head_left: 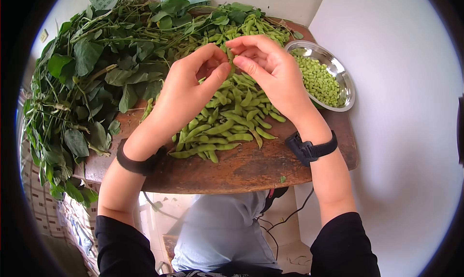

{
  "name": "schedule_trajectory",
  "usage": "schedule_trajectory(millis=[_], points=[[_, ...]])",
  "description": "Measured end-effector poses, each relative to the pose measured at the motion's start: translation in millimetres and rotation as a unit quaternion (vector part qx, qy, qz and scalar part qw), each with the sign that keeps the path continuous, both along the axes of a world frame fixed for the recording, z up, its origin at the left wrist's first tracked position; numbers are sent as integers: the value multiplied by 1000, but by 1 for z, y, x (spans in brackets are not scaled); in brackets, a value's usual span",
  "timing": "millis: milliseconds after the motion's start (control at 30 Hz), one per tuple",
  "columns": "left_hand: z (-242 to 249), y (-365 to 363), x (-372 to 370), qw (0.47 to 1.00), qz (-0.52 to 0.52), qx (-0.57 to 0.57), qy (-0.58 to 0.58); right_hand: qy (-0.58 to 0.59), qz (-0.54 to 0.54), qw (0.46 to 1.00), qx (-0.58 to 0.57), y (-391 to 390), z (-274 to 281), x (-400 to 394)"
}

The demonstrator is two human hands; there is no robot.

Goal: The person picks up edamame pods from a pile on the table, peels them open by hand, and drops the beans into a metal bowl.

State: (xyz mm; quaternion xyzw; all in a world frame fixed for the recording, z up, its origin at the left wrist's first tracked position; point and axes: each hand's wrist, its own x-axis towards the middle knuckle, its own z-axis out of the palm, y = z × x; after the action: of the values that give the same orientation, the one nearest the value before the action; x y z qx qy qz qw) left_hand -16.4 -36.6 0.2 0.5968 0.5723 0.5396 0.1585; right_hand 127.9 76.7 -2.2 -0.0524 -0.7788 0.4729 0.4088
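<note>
Both my hands are raised above a pile of green bean pods (224,127) on the wooden table. A single pod (230,56) stands roughly upright between my fingertips. My left hand (195,79) has its thumb and fingers closed on the pod's left side. From the right, my right hand (268,67) pinches the same pod with curled fingers and thumb. Just beyond my right hand, a steel bowl (350,86) holds shelled green beans (316,81).
Leafy bean stalks (87,79) cover the table's left and back. More pods (261,28) lie at the back. The wooden table (241,170) has a curved front edge above my legs. A white wall (401,108) rises at the right. Black cables (290,219) hang below.
</note>
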Motion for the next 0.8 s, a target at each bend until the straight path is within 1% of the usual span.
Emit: schedule_trajectory(millis=[67,100,167,267,367,433,500,567,633,700,767,800], points=[[0,0,0,1000,0,-9,0,2,36,997,-62,-2,1,0],[-1,0,0,1000,-11,1,-3,2,36,997,-62,-2,2,0],[-2,0,0,1000,-21,12,-6,-29,55,992,-106,-1,4,3],[0,0,2,999,-35,-5,-4,-33,52,991,-122,2,7,6],[-1,1,2,999,-33,8,-5,-19,47,991,-125,1,8,8],[-5,3,-1,998,-25,43,28,-17,44,991,-124,1,8,7],[-5,4,-2,998,-23,42,34,-16,41,991,-123,1,8,7],[-5,4,-2,998,-22,41,40,-16,56,987,-147,-1,7,6],[-4,3,-1,997,-13,56,41,2,36,989,-142,-4,6,3],[-2,2,0,998,-6,46,43,20,17,990,-138,-5,5,2],[-1,1,0,998,1,36,45,26,-33,999,-23,-2,2,2],[-1,1,0,998,3,33,46,27,-33,999,-24,-3,3,2]])
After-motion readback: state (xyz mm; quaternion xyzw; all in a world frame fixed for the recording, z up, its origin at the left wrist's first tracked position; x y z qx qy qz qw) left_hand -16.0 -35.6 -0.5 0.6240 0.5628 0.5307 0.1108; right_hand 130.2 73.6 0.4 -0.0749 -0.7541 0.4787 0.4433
